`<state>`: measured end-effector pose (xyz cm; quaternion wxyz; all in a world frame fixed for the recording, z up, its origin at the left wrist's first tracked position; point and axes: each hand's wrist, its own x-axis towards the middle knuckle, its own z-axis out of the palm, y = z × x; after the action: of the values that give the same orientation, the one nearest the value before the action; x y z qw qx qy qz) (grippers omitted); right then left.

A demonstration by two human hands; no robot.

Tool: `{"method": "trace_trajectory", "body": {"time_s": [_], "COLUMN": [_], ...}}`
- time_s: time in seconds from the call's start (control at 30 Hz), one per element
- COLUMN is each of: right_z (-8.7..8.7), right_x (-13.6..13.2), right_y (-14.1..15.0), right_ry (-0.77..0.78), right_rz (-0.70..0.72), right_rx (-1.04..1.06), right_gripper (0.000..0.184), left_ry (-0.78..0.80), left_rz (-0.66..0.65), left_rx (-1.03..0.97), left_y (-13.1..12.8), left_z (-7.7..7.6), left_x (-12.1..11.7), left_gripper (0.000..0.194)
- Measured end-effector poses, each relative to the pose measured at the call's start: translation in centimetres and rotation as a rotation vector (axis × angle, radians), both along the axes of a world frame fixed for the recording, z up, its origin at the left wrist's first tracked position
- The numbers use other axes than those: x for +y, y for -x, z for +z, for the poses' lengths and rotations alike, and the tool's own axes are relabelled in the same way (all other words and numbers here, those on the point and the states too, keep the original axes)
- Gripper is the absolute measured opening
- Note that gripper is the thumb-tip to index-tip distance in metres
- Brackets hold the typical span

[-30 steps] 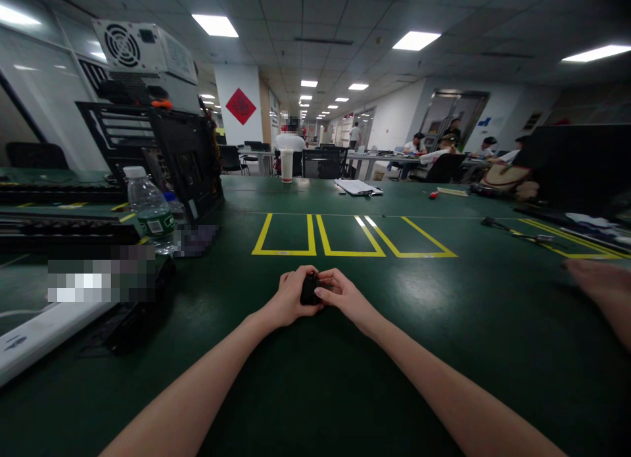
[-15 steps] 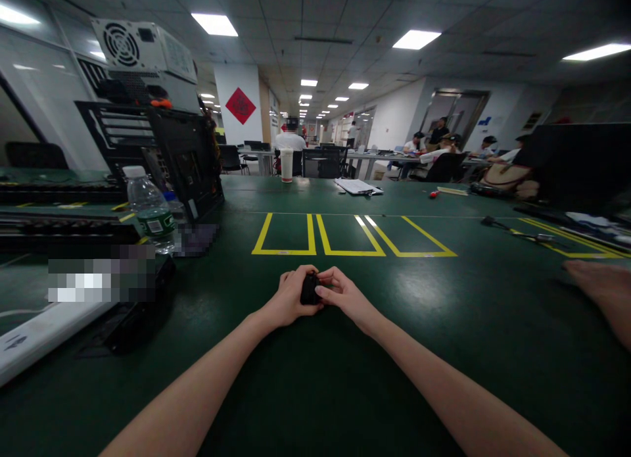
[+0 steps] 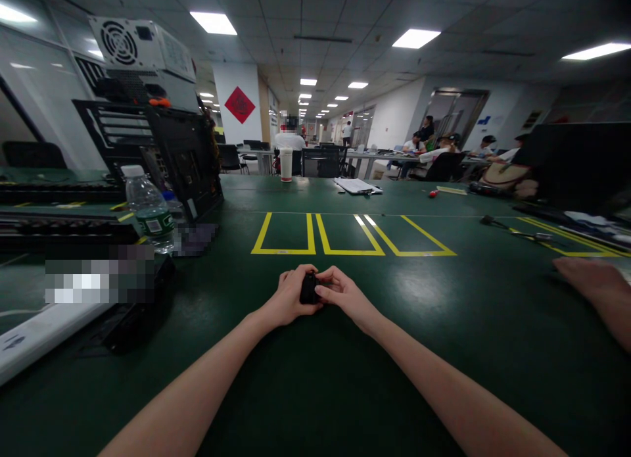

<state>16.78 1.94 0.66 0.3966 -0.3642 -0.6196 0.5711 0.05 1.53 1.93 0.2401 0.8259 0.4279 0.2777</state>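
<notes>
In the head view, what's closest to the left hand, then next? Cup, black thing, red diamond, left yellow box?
1. Black thing, in the left hand.
2. Left yellow box, just ahead.
3. Cup, ahead, farther back.
4. Red diamond, up high, left.

So the table (image 3: 315, 391) is dark green, kinda shiny right of center. Three yellow tape outlines (image 3: 353, 252) sit mid-frame, stuck flat on it. Bottle (image 3: 155, 221) standing at center left, right by a black computer case (image 3: 185, 168). White cup (image 3: 286, 166) upright near the far edge, top center, clipboard (image 3: 357, 186) with paper lying right of it, then a little red thing (image 3: 433, 194) further right.
</notes>
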Motion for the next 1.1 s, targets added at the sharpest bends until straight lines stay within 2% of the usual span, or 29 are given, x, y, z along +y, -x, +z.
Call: {"method": "trace_trajectory", "body": {"time_s": [0.17,0.4,0.5,0.67,0.93,1.1], "right_z": [-0.3,-0.1,-0.1,-0.3,0.4,0.0], "right_x": [0.4,0.2,0.1,0.3,-0.1,0.1], "right_y": [0.0,-0.2,-0.2,0.0,-0.2,0.0], "right_ry": [0.035,0.015,0.005,0.018,0.037,0.027], "right_rz": [-0.024,0.031,0.027,-0.009,0.035,0.012], "right_rx": [-0.019,-0.008,0.016,-0.030,-0.049,0.018], "right_gripper": [0.031,0.031,0.027,0.028,0.030,0.024], "left_ry": [-0.078,-0.051,-0.048,-0.026,-0.052,-0.088], "left_rz": [0.035,0.000,0.028,-0.007,0.017,0.027], "left_rx": [-0.037,-0.005,-0.008,0.003,-0.013,-0.015], "left_y": [-0.2,0.0,0.0,-0.1,-0.1,-0.2], "left_z": [-1.3,-0.6,-0.4,-0.2,-1.0,-1.3], "left_x": [0.6,0.2,0.2,0.1,0.4,0.6], "left_gripper": [0.055,0.052,0.054,0.053,0.054,0.057]}}
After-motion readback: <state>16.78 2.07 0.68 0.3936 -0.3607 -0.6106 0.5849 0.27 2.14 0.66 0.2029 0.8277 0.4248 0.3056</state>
